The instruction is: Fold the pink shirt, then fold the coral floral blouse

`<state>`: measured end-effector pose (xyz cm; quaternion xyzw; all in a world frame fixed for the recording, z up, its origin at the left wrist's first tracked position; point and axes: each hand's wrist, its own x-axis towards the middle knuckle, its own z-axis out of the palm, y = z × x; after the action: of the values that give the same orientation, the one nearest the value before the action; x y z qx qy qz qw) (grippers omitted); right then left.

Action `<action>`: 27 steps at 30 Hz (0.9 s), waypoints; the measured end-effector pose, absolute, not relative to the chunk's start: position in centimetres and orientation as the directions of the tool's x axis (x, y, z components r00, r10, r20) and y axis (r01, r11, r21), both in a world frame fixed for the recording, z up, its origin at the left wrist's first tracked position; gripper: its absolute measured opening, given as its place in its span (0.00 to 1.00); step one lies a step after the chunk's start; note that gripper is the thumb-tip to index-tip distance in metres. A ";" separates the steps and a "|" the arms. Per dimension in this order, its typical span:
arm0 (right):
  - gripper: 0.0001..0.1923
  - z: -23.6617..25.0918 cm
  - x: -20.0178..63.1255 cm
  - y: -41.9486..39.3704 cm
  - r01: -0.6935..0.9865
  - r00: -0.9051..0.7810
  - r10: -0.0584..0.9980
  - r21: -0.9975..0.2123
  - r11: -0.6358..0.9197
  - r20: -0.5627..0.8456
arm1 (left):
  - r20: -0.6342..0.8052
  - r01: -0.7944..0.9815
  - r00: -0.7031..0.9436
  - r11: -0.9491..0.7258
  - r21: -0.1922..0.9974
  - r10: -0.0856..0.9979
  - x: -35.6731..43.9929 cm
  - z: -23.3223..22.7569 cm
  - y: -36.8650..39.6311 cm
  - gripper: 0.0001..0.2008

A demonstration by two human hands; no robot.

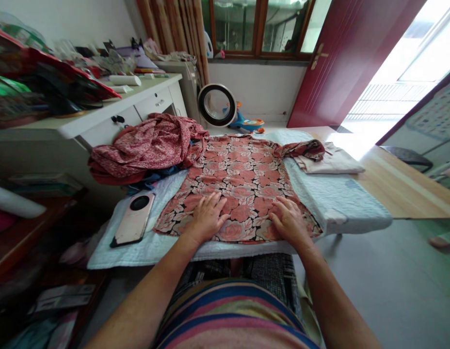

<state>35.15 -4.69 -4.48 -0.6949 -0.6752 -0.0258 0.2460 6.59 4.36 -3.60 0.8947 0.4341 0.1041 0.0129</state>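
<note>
A floral top (pixel 243 179) in rust, black and grey lies spread flat in front of me, its hem toward my body. One sleeve reaches out at the upper right. My left hand (pixel 209 215) rests on its lower left part, fingers stretched out. Over on the lower right part lies my right hand (pixel 287 218), palm down with the fingers apart. Both hands press on the cloth without gripping it. Beneath the top is a pale blue quilted cover (pixel 348 198).
A heap of crumpled red clothes (pixel 148 145) sits at the left, a phone (pixel 134 220) in front of it. Folded pale cloth (pixel 330 160) lies at the right. Beyond stand a white desk (pixel 83 121), a round black-rimmed object (pixel 216 105) and a red door (pixel 334 53).
</note>
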 end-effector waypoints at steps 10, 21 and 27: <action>0.15 -3.7 33.4 -5.5 0.873 -0.100 0.954 -0.435 0.220 0.282 | 0.223 0.527 0.760 -0.780 0.339 0.611 8.6 -2.9 2.5 0.14; 0.05 -3.0 33.2 -6.4 0.803 -0.149 0.965 -0.542 0.246 0.216 | 0.087 0.389 0.873 -0.791 0.472 0.481 12.7 -1.9 0.6 0.08; 0.07 -2.4 33.8 -6.7 0.762 -0.175 0.969 -0.599 0.247 0.177 | 0.060 0.412 0.872 -0.795 0.444 0.485 13.1 -1.9 0.4 0.04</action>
<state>33.78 -6.71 -2.41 -0.5831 -0.7420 0.1916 0.2698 13.06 0.44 -1.90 0.9436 0.2378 0.0856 0.2140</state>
